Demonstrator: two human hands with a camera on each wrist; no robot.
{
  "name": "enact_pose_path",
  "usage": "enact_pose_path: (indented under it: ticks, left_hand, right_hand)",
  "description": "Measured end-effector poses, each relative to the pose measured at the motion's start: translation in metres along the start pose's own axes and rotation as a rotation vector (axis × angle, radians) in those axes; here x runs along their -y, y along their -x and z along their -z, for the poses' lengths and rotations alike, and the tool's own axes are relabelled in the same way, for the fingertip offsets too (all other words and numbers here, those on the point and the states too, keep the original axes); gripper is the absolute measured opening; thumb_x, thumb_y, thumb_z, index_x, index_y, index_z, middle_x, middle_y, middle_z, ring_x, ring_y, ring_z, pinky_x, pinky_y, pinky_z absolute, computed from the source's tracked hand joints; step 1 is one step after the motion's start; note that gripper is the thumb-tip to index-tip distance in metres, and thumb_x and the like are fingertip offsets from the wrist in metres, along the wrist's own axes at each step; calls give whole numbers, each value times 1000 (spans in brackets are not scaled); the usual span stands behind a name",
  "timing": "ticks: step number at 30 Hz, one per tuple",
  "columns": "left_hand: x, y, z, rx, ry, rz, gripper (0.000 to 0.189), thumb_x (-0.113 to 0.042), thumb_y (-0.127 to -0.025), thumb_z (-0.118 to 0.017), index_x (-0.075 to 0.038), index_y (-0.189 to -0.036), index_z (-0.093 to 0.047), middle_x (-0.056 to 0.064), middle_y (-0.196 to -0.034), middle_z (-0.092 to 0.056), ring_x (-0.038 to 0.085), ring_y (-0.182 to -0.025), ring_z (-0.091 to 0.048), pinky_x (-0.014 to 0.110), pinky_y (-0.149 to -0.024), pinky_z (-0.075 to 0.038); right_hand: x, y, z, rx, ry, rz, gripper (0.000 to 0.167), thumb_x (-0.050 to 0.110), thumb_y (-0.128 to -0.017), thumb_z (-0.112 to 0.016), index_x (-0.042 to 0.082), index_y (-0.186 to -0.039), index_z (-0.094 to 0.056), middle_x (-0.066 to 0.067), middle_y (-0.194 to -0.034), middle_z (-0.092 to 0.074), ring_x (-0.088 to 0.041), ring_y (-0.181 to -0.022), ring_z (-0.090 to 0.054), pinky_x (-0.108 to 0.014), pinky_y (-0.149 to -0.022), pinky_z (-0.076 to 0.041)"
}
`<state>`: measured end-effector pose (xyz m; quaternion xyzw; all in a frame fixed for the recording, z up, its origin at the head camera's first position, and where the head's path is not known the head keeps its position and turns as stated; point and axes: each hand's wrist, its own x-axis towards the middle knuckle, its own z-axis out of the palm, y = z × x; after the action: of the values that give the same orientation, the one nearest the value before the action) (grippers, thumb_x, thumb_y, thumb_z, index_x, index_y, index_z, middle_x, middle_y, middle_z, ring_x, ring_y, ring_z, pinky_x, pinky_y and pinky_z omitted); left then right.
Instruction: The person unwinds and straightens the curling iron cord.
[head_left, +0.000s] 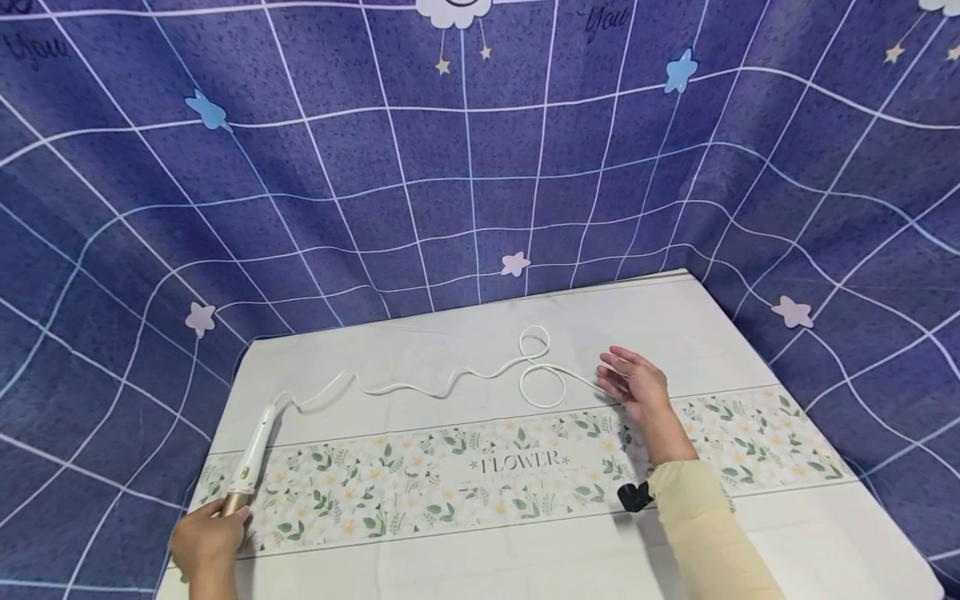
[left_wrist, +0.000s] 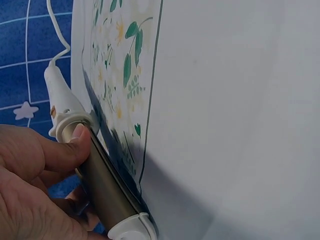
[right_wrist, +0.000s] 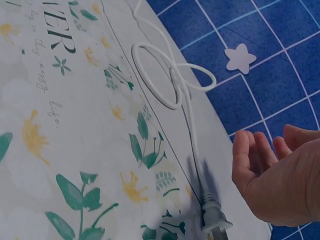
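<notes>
At the table's left side lies a curling iron (head_left: pixel 256 446) with a white handle and a bronze barrel (left_wrist: pixel 106 182). My left hand (head_left: pixel 206 537) holds it by the barrel, thumb on top close to the handle. A white cord (head_left: pixel 408 386) runs from the handle across the table in waves and two loops. My right hand (head_left: pixel 641 390) hovers near the cord's far end with fingers loosely bent and nothing in them. Below that hand, in the right wrist view, the plug (right_wrist: pixel 215 216) lies on the cloth, apart from the fingers.
A white tablecloth (head_left: pixel 450 342) with a floral band reading FLOWER covers the table. Blue gridded curtains (head_left: pixel 480 150) with stars hang behind and at both sides. A black object (head_left: pixel 635 497) sits at the right sleeve's cuff.
</notes>
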<state>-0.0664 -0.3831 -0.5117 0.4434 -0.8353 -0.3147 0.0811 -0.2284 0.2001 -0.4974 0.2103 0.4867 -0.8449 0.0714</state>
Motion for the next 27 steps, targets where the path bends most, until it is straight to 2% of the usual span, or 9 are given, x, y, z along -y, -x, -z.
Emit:
enact_pose_path:
  ticks: [2,5,11,17,23,27]
  left_hand:
    - [2,0,1,-9,-11,-34,45,-11,-84,-66,4,-126,-56,37,-123,-48,56,-111,-42,70,-94,-32]
    - [2,0,1,-20,-28,-53,45,-11,-84,-67,5,-124,-56,37,-120,-50,56,-108,-44,68,-92,-35]
    - [3,-1,1,-22,-34,-13,46,-10,-83,-67,4,-126,-55,37,-120,-49,57,-107,-44,68,-88,-37]
    - [5,-1,3,-17,-32,5,47,-11,-84,-66,2,-127,-55,37,-122,-48,57,-110,-43,71,-91,-34]
    - [7,-2,3,-43,-23,-22,44,-10,-84,-66,5,-124,-55,38,-120,-48,57,-113,-40,71,-94,-31]
    - [9,-2,-1,-99,-39,-97,41,-9,-81,-68,7,-117,-58,39,-112,-52,57,-105,-43,65,-89,-35]
  right_hand:
    - [1,0,2,-6,0,4,29,10,-98,-55,12,-126,-58,-1,-110,-69,-21,-107,-64,-37,-98,-44]
    - [2,-1,4,-31,12,15,28,9,-97,-56,12,-125,-59,-1,-109,-70,-20,-106,-65,-36,-96,-47]
    - [2,-2,10,-92,36,53,28,7,-93,-62,11,-122,-61,0,-103,-72,-18,-98,-68,-33,-88,-52]
    - [4,1,15,-120,46,149,20,1,-91,-63,10,-109,-65,0,-94,-73,-13,-82,-69,-30,-80,-55]
    - [3,0,21,-136,105,230,35,-1,-92,-61,-1,-126,-57,-2,-98,-72,-14,-84,-68,-32,-83,-55]
    - [3,-1,27,-155,184,265,39,-1,-92,-60,-3,-130,-54,-2,-100,-70,-13,-83,-67,-36,-88,-53]
